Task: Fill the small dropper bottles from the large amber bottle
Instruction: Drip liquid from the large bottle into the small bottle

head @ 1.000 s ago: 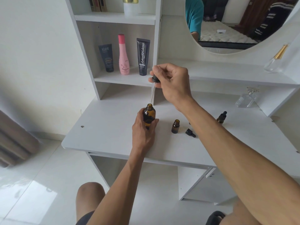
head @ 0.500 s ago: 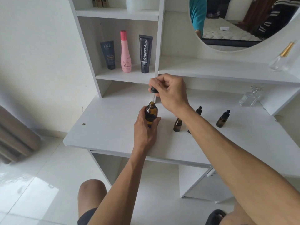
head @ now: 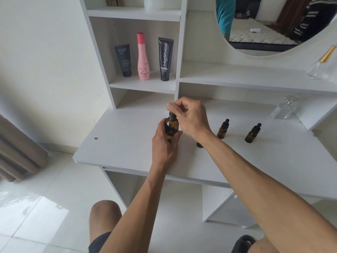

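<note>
Large amber bottle [head: 171, 129] (black dropper cap on) stands upright

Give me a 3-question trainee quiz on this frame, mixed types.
1. True or false: the left hand grips the large amber bottle.
2. How many capped small dropper bottles stand right of the right hand? A) one B) two C) four
3. What does the right hand pinch?

Key:
1. True.
2. B: the nearer one and the farther one.
3. The black dropper cap at the large bottle's neck.
</note>
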The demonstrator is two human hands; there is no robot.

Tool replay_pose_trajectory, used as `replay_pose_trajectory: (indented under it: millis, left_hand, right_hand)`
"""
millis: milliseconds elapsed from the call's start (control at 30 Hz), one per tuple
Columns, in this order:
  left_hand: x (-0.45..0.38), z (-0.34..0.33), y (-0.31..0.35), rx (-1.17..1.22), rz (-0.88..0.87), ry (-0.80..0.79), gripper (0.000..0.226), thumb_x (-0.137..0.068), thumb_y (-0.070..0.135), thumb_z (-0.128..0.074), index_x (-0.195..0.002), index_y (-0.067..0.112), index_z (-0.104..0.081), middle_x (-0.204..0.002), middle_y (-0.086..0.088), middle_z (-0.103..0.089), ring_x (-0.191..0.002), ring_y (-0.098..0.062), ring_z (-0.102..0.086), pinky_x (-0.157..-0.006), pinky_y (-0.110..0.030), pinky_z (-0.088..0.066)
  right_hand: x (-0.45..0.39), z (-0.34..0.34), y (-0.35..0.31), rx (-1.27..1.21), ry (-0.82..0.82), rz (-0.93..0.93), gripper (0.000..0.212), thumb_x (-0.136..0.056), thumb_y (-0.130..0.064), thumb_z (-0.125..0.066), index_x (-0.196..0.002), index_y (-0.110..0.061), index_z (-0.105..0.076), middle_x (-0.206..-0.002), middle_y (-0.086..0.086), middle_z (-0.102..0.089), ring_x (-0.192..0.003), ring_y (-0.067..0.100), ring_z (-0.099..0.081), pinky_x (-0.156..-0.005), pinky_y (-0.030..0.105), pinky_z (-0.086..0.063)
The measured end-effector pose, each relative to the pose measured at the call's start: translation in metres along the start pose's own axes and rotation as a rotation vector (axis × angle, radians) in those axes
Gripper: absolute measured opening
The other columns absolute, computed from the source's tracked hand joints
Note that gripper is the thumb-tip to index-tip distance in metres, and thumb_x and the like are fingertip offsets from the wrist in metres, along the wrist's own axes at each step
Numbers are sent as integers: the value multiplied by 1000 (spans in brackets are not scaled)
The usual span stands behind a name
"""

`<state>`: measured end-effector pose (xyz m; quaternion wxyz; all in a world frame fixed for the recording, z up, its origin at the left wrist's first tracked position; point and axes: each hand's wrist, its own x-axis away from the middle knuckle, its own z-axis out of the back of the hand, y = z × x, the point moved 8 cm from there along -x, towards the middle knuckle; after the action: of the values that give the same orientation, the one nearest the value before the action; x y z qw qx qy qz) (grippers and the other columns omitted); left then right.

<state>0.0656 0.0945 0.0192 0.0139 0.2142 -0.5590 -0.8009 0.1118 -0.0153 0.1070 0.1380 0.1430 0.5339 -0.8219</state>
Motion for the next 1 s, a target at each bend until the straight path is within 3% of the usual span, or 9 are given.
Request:
replay_pose_trajectory:
  millis: [400,800,1000]
  left_hand:
    - [0,0,1,-2,0,-5,46,-91,18,-67,-132,19,-47,-106,9,-61,-88,-5,-58,-74,-2,-41]
    - [0,-1,1,11,3,-11,44,-91,21,-68,-131,19,-47,-104,10,-61,-88,9,-58,-72,-3,-41]
    - [-1,-2,-1,14,-5,1,45,-90,24,-70,-129,24,-47,-106,6,-65,-91,2,-60,-74,-6,-44]
  right_hand:
    - [4,-1,0,25,-9,17,22,-90,-31,-72,-83,-10,-75,-79,-3,-75,-76,15,-70,-73,36,-57]
    - [2,0,0,-26,-6,0,22,-90,-30,-72,-84,-9,-74,-78,1,-75,-74,18,-71,-73,39,-58]
    - [-5,8,-7,-167,12,-13,20,-92,-27,-71,-87,-8,-73,-78,7,-75,-75,20,-73,-75,44,-61]
